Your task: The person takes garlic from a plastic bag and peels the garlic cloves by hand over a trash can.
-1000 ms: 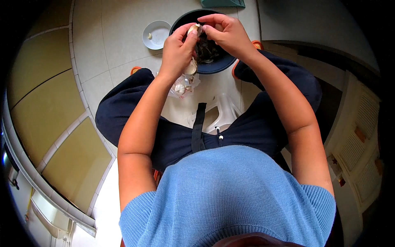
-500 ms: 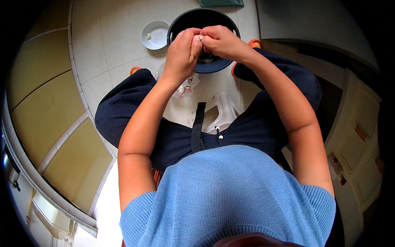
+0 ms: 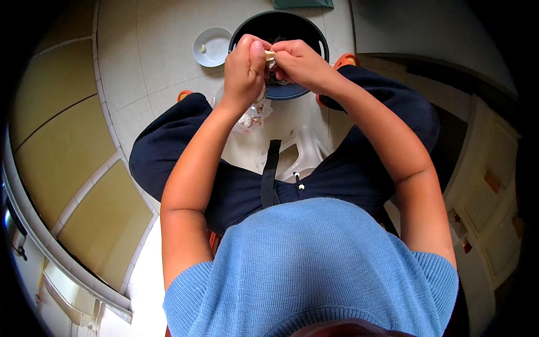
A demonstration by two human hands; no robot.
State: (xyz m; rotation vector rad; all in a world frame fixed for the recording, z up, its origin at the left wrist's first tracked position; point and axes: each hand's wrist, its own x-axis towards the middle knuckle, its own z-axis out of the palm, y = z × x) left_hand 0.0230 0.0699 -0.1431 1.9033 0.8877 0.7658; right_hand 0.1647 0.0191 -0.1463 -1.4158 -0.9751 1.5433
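Note:
Over a dark bin point(image 3: 319, 33), my two hands meet at a pale garlic clove point(image 3: 270, 55). The fingers of my left hand point(image 3: 245, 66) are closed around one end of it. At the other end, my right hand point(image 3: 300, 63) pinches it between thumb and fingers. Whitish skin hangs just below the clove by the right fingers. Beyond my left hand, a white bowl point(image 3: 220, 39) on the floor has one peeled clove point(image 3: 202, 49) inside. A clear plastic bag point(image 3: 251, 119) with garlic lies below my left wrist, partly hidden by it.
A pale plastic stool point(image 3: 306, 150) is on the floor between my legs. My orange shoes point(image 3: 347, 59) flank the bin. A green dustpan-like object point(image 3: 303, 3) lies behind it. Tan cupboard panels point(image 3: 62, 135) line the left side.
My hands have shifted slightly and tilted, with the left thumb turned upward. More of the garlic clove and its loose skin shows between the fingers. The bowl and bin have stayed in place.

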